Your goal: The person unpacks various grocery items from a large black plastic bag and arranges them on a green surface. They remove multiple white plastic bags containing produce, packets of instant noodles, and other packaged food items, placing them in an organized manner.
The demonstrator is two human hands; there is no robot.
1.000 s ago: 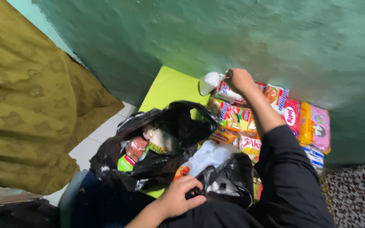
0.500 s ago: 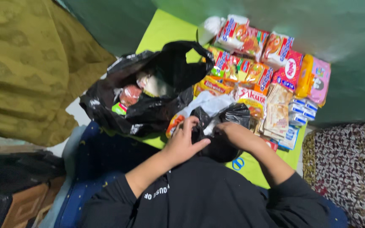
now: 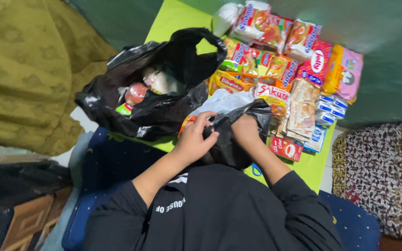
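Note:
My left hand (image 3: 194,137) and my right hand (image 3: 245,129) both grip the rim of a small black plastic bag (image 3: 231,146) in front of me. A white plastic bag (image 3: 222,102) shows just beyond it. To the left a larger black plastic bag (image 3: 157,100) lies open with packets inside, a red one (image 3: 135,93) among them. Beyond my hands, several instant noodle and snack packets (image 3: 275,65) lie in rows on a lime green mat (image 3: 175,21). A small red box (image 3: 286,148) lies right of my right hand.
A green wall (image 3: 387,56) runs behind the packets. Olive patterned fabric (image 3: 24,69) hangs at the left. A dark patterned cushion (image 3: 380,176) sits at the right. A blue mat (image 3: 110,160) lies under the big bag. Dark furniture shows at the lower left.
My right hand has come back from the far packets to the small black bag. Both hands have closed on its rim. The view has tilted down.

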